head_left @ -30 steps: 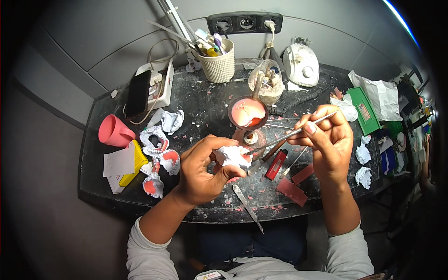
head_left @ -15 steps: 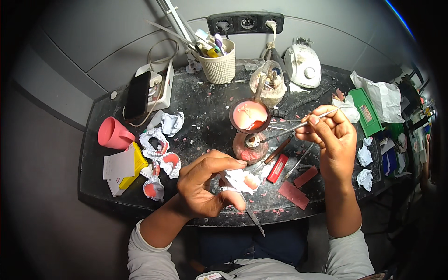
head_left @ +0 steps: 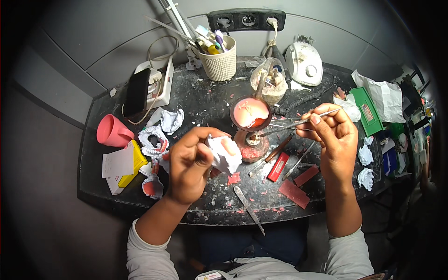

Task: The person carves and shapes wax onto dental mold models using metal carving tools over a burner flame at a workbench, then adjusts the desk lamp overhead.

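Observation:
My left hand is closed around a white plaster dental cast bearing a patch of pink wax. Pinched in my right hand is a thin metal wax spatula, slanting down to the left. Its tip is at the top of a small glass burner containing pink bits; I cannot make out a flame. Just above the burner is a round dark pan of pink wax, melted red along its lower edge. Below the cast, a flat metal blade lies across the table's front edge.
Plaster casts with pink wax lie at left beside a pink mug and yellow box. Pink wax sheets, a red case and hand tools lie right of centre. A tool cup and white control unit stand behind.
My left hand has moved up and left and turned the cast, uncovering the flat blade and a pink wax scrap. My right hand and the spatula have barely moved.

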`<state>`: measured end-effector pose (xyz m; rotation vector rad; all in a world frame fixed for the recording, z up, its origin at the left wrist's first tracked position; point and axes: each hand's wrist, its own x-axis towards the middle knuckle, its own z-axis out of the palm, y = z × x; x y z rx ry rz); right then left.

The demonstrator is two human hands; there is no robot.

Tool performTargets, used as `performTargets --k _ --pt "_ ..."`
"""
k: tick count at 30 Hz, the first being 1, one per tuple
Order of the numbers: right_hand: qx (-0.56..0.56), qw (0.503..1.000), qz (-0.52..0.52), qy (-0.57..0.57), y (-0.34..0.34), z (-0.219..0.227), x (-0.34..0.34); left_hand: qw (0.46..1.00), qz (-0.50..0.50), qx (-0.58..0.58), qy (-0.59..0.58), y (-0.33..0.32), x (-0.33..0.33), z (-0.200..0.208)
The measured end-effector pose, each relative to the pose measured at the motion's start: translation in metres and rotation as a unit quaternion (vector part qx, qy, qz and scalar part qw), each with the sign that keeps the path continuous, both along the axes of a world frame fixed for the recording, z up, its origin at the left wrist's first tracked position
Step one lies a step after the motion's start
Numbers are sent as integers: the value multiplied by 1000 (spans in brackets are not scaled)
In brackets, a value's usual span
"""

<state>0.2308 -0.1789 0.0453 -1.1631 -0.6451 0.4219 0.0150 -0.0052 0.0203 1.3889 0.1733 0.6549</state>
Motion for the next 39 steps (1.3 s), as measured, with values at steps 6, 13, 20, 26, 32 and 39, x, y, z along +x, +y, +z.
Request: performTargets --k 6,13,20,26,32,39 --pt "2 1000 -7 -5 -2 2 0 998 -17 -64 14 6 5 -5" --pt "-2 1000 -3 -5 -1 1 -1 988 -8 -151 17 4 10 -5" --pt "7 1000 2 -4 1 1 -2 983 -12 -181 27 5 9 -3" --pt "10 1000 6 -3 -1 1 -2 985 -36 -161 42 12 6 -11" --pt "15 1000 15 -11 -1 0 -2 986 -44 -158 39 11 7 -12" --pt "20 1000 13 -4 -2 2 -2 983 -32 -176 39 12 9 -11"
